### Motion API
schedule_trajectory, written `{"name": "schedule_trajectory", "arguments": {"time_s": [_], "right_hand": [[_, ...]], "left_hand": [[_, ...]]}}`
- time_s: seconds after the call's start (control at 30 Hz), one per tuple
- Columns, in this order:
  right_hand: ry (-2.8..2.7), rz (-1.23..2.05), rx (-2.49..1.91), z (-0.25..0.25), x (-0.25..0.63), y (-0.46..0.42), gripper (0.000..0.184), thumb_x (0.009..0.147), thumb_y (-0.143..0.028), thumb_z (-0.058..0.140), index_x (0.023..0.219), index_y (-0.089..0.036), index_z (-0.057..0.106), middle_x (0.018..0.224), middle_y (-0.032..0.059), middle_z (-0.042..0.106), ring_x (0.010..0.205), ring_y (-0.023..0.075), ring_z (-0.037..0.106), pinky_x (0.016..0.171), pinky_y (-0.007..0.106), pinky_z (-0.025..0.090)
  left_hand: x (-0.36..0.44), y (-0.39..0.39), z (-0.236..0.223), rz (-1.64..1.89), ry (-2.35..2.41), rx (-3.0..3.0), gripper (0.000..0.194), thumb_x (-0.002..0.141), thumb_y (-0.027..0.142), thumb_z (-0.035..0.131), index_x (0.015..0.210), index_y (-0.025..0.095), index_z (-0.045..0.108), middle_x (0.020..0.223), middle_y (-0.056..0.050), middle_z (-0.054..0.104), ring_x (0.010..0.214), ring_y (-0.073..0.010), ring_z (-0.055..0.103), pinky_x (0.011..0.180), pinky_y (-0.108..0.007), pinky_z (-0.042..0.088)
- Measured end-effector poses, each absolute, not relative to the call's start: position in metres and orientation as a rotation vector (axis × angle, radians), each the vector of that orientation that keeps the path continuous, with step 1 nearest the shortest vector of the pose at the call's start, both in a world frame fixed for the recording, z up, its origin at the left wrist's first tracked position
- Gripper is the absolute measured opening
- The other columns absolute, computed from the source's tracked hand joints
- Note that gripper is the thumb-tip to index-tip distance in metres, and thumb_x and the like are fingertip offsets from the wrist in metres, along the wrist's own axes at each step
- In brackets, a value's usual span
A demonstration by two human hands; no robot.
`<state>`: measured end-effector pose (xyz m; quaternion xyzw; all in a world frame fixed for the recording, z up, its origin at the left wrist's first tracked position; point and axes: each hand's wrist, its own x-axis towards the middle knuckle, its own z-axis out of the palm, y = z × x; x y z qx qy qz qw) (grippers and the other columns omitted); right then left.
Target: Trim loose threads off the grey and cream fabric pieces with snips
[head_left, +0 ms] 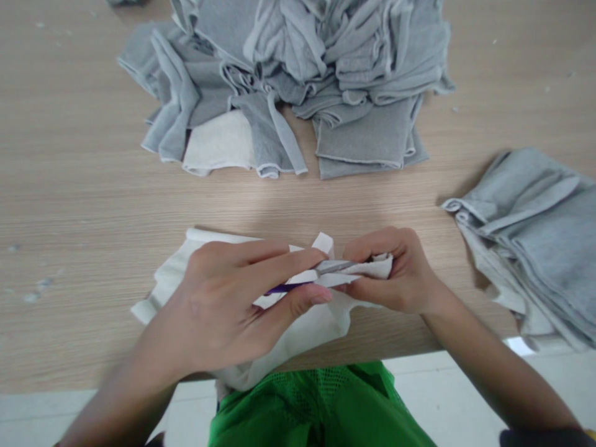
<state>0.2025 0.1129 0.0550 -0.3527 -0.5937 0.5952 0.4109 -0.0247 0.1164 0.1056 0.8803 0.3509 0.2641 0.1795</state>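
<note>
The left hand's (228, 298) thumb and fingers grip a purple-handled, metal-bladed tool (336, 267), with white cloth (311, 323) beneath them. Right of those fingertips, the right hand (400, 270) pinches the cloth's bunched edge; folded grey cloths (544, 217) lie beyond its fingers, farther right.

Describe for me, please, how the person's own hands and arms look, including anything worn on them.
The left hand and right hand wear no gloves, and no rings show. The left forearm and right forearm are uncovered; a dark sleeve edge appears at the right elbow.
</note>
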Motion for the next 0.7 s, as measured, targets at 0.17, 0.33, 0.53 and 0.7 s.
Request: {"name": "schedule_trajectory", "arguments": {"time_s": [0.17,0.33,0.53,0.7], "right_hand": [[-1.454,1.501,-0.916,0.0573,0.1998,0.1122,0.010,0.075,-0.023,0.081,0.078,-0.014,0.081,0.060,0.0020,0.069,0.047,0.0076,0.049,0.041,0.018,0.033],[-1.457,1.511,-0.911,0.0584,0.1996,0.1115,0.005,0.076,-0.019,0.079,0.079,-0.015,0.081,0.059,0.0004,0.067,0.045,0.0064,0.047,0.041,0.018,0.032],[-1.491,1.512,-0.946,0.0587,0.2006,0.1108,0.008,0.077,-0.023,0.080,0.081,-0.015,0.081,0.056,-0.0005,0.064,0.045,0.0070,0.046,0.041,0.018,0.031],[-1.477,1.508,-0.931,0.0587,0.1992,0.1108,0.011,0.076,-0.023,0.082,0.082,-0.015,0.082,0.057,0.0002,0.065,0.046,0.0072,0.047,0.040,0.019,0.030]], "left_hand": [[-0.0253,0.1158,0.1047,0.754,1.017,2.505,0.026,0.095,0.043,0.063,0.109,0.024,0.071,0.081,-0.001,0.077,0.057,-0.0137,0.066,0.050,-0.027,0.045],[-0.0247,0.1159,0.1045,0.741,1.001,2.527,0.023,0.095,0.038,0.064,0.108,0.020,0.071,0.080,-0.002,0.076,0.058,-0.0135,0.066,0.052,-0.025,0.045],[-0.0222,0.1150,0.1016,0.752,1.001,2.558,0.022,0.096,0.038,0.063,0.109,0.021,0.070,0.077,0.000,0.073,0.058,-0.0129,0.066,0.053,-0.025,0.045],[-0.0228,0.1144,0.0997,0.771,0.987,2.561,0.021,0.097,0.035,0.063,0.112,0.022,0.067,0.077,0.000,0.073,0.059,-0.0128,0.065,0.052,-0.025,0.044]]}}
